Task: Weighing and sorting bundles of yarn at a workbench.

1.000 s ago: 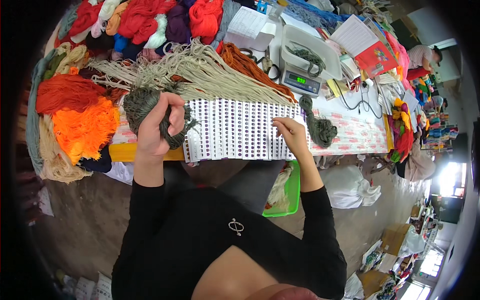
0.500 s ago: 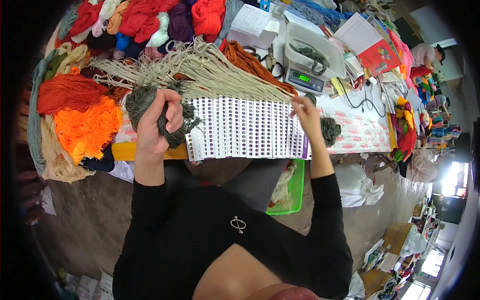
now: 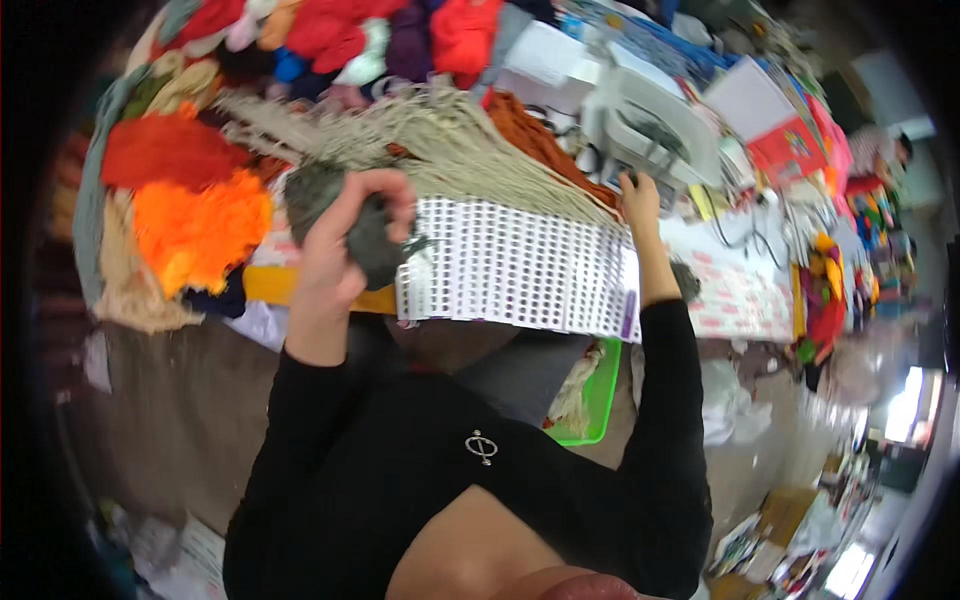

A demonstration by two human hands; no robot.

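My left hand (image 3: 333, 262) is curled around a bundle of dark grey-green yarn (image 3: 378, 245), some of which bulges out on its left. Below and right of that bundle lies a row of white cards (image 3: 510, 265) with columns of dark dots. Over the cards' far right corner, my right hand (image 3: 643, 200) has its fingertips pinched together at a small dark thing, too blurred to name. Just beyond it stands a scale with a clear plastic tub (image 3: 665, 110) on top. Long pale grey-green strands (image 3: 450, 150) stretch across the table behind the cards.
Red yarn (image 3: 170, 155) and bright orange yarn (image 3: 205, 230) are heaped at the left. Another dark green bundle (image 3: 687, 281) sits by my right forearm. A green basket (image 3: 602, 400) is below the table edge. Papers and a red booklet (image 3: 785, 150) lie at the far right.
My right hand has moved away from the cards, up and right toward the scale, and its fingers have closed. The left hand still grips the yarn. The whole view has shifted.
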